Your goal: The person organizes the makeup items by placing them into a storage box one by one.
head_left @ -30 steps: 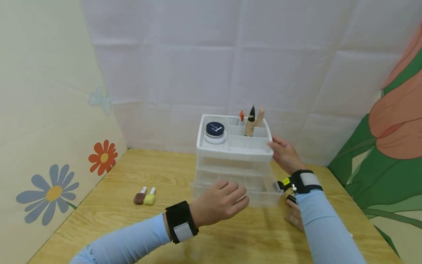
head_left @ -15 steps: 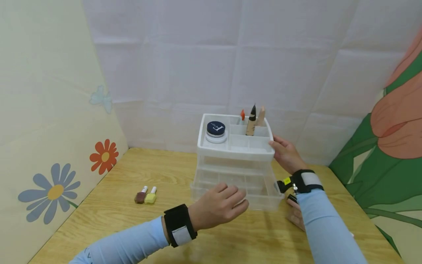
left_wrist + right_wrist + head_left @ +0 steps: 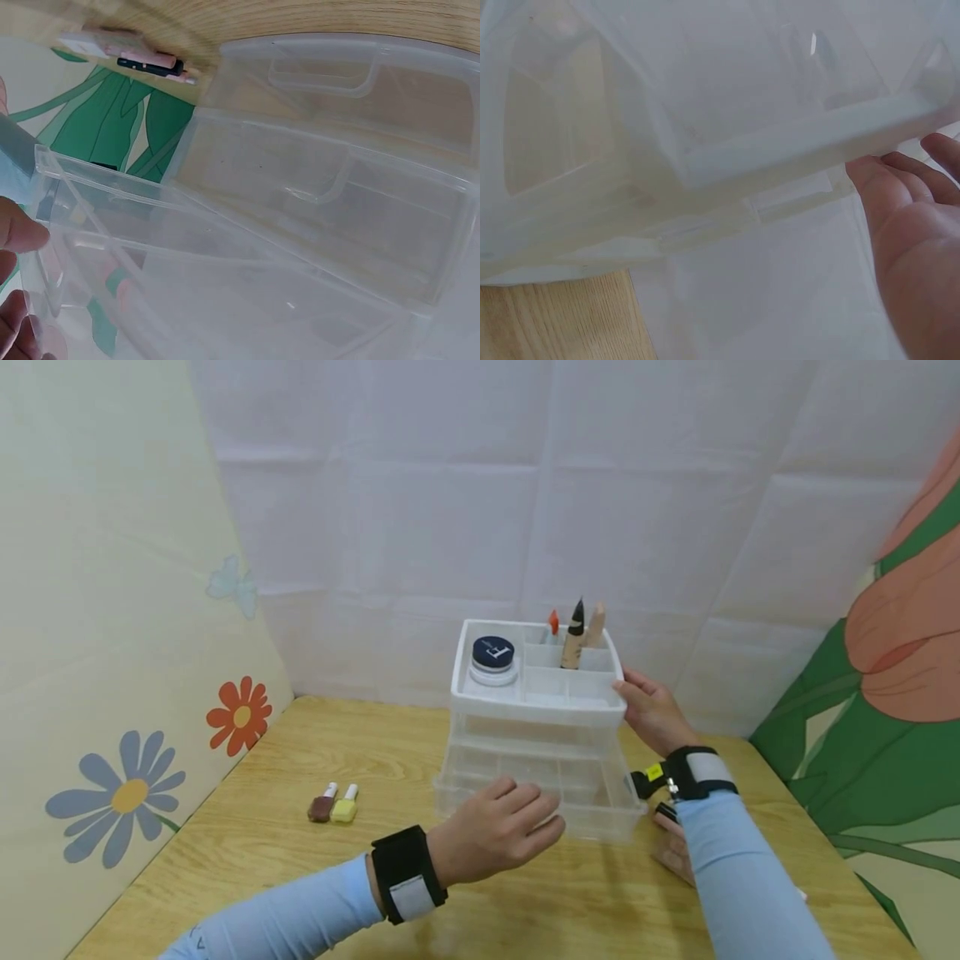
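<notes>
A white storage organizer with clear drawers stands on the wooden table, one drawer pulled out toward me. My left hand is at that drawer's front; in the left wrist view its thumb and curled fingers pinch the clear plastic edge. With my right hand I hold the organizer's right side, the thumb near the top rim; the other fingers are partly hidden behind it. On the top tray sit a dark-lidded round jar, a beige tube with a black pointed cap, an orange-tipped stick and a beige item.
To the left lie a brown nail polish bottle and a yellow one. Pink and black cosmetic items lie right of the organizer, partly covered by my right forearm. A white cloth wall rises behind.
The drawer has come out slightly toward me with my left hand on it. My right hand keeps its place on the organizer; the view has shifted a little.
</notes>
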The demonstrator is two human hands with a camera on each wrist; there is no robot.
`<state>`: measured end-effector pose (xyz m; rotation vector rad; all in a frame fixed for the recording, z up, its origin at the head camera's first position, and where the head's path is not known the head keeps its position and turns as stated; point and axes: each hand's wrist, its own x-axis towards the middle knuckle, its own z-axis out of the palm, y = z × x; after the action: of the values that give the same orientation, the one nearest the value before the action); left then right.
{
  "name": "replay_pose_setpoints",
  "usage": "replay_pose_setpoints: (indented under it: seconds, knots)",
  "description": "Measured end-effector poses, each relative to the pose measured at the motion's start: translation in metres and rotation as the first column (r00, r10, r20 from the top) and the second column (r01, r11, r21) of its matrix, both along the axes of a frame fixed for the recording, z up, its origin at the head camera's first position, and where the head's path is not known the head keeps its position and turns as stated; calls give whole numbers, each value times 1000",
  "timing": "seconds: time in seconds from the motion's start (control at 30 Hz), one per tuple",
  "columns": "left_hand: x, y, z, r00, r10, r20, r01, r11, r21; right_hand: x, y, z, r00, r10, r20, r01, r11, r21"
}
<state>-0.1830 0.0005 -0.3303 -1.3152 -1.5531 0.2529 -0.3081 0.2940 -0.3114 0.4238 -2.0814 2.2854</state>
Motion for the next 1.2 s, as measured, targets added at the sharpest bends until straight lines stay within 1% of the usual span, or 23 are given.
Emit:
replay_pose_setpoints:
  seconds: [0.13,0.23,0.33,0.43,0.57,0.73,0.83,0.93,1.03,1.1,1.2]
  knots:
    - [-4,1,-10,998,8,55,-7,1000,-18,0,0,0,1000,-7,16,7,1000,22]
    - [-2,0,-14,992,17,124,-13,999,-32,0,-1,0,1000,3,14,-3,1000,17]
    - [3,-2,-10,984,13,179,-7,999,-36,-1,-1,-1,1000,15,5,-15,1000,11]
    - [8,-6,-4,973,-16,230,20,1000,-15,-1,-1,-2,1000,20,1,-20,1000,15]
    - [11,-14,5,968,-38,249,33,999,25,-1,0,-2,1000,16,-2,-16,999,34]
    - [13,-28,16,966,-25,257,6,997,75,-1,0,0,1000,15,2,-15,999,43]
    - [13,-37,21,956,-30,293,-3,993,114,-1,-1,1,1000,4,12,-4,999,38]
    - [12,-47,25,941,-37,336,-15,988,150,0,-1,3,1000,-6,12,5,999,49]
    - [10,-60,29,923,-32,382,-39,984,176,0,-1,3,1000,-13,6,12,997,79]
    - [8,-69,31,909,-25,416,-60,980,190,0,-1,3,1000,-11,9,10,997,79]
    - [1,-84,34,890,-12,456,-93,974,208,0,0,3,1000,-10,9,10,997,70]
